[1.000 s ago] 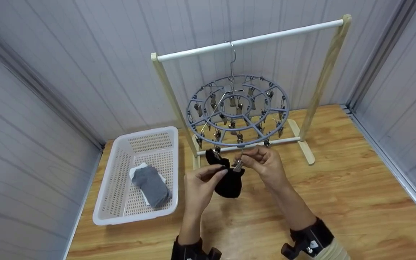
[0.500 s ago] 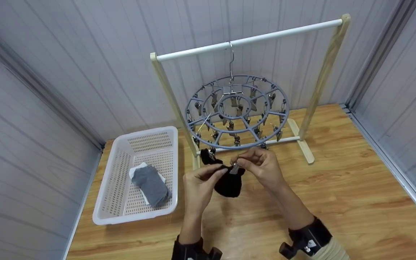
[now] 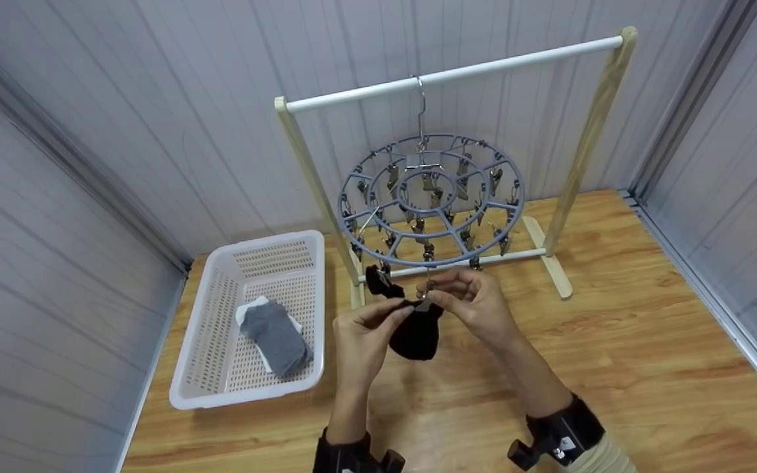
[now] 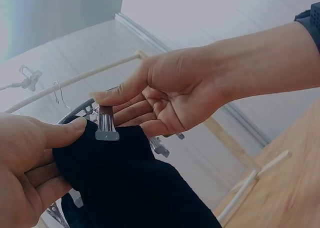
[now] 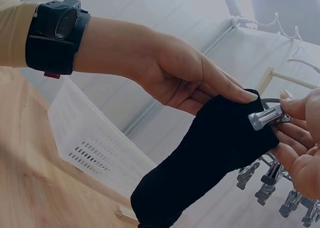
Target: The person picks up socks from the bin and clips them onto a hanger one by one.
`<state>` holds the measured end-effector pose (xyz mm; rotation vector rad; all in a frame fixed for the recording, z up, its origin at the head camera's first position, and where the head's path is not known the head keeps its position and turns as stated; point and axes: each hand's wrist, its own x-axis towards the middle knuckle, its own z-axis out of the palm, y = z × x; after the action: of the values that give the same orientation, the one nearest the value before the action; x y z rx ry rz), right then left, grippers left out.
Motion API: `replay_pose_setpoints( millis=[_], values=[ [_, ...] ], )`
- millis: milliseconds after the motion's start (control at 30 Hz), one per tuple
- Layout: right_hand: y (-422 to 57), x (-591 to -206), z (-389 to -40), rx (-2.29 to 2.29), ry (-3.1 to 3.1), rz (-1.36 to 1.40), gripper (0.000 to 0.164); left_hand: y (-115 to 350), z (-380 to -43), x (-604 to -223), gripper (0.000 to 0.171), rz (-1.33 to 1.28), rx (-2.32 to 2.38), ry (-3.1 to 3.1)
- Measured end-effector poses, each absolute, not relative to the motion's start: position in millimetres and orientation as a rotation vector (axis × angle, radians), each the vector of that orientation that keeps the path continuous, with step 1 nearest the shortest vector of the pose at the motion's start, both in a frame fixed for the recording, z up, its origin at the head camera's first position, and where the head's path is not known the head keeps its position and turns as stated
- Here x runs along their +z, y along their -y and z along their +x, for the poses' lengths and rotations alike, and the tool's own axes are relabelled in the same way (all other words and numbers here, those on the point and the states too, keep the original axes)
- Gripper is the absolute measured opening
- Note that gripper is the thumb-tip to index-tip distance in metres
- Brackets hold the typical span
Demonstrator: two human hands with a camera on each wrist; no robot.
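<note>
My left hand point(image 3: 367, 334) pinches the cuff of a black sock point(image 3: 414, 335) between thumb and fingers. The sock hangs below both hands, its toe downward. With thumb and fingers my right hand point(image 3: 474, 302) pinches a metal clip point(image 4: 107, 125), whose jaws sit over the sock's cuff edge. The right wrist view shows the clip from the other hand's side, close by my left thumb. A second black piece of cloth point(image 3: 378, 282) hangs from another clip, left of the hands. Above them is the round grey-blue clip hanger point(image 3: 432, 265).
The hanger's hook holds onto the white bar point(image 3: 523, 60) of a wooden-legged rack. Several metal clips dangle round its rings. Left of the rack, a white plastic basket point(image 3: 181, 394) contains a grey sock point(image 3: 276, 338) lying over something white. Wall panels stand behind and at both sides.
My right hand has shifted slightly left with the clip, bringing it over the sock's cuff. The hanger has swung and turned a little. My left hand stays about where it was.
</note>
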<state>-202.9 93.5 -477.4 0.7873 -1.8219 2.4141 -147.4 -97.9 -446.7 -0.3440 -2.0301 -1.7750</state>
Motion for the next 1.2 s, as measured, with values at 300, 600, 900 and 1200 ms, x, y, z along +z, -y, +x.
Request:
replay_pose_setpoints(
  millis=[300, 600, 900, 1200],
  values=[
    [-96.2, -470.4, -200.9, 2.263, 1.926, 0.772, 0.028, 100.3, -148.4, -446.5, 0.011, -0.293, -1.764, 2.010],
    [-109.3, -471.3, -205.7, 2.252, 1.898, 0.748, 0.024, 111.9, -149.1, -443.5, 0.012, -0.251, -1.762, 2.016],
    [-126.2, -464.5, -207.3, 2.250, 1.814, 0.763, 0.018, 125.3, -148.2, -440.2, 0.012, -0.214, -1.750, 2.009],
    [-135.5, -463.3, -211.6, 2.204, 1.747, 0.774, 0.013, 130.1, -147.0, -435.5, 0.011, -0.140, -1.710, 2.062]
  ],
)
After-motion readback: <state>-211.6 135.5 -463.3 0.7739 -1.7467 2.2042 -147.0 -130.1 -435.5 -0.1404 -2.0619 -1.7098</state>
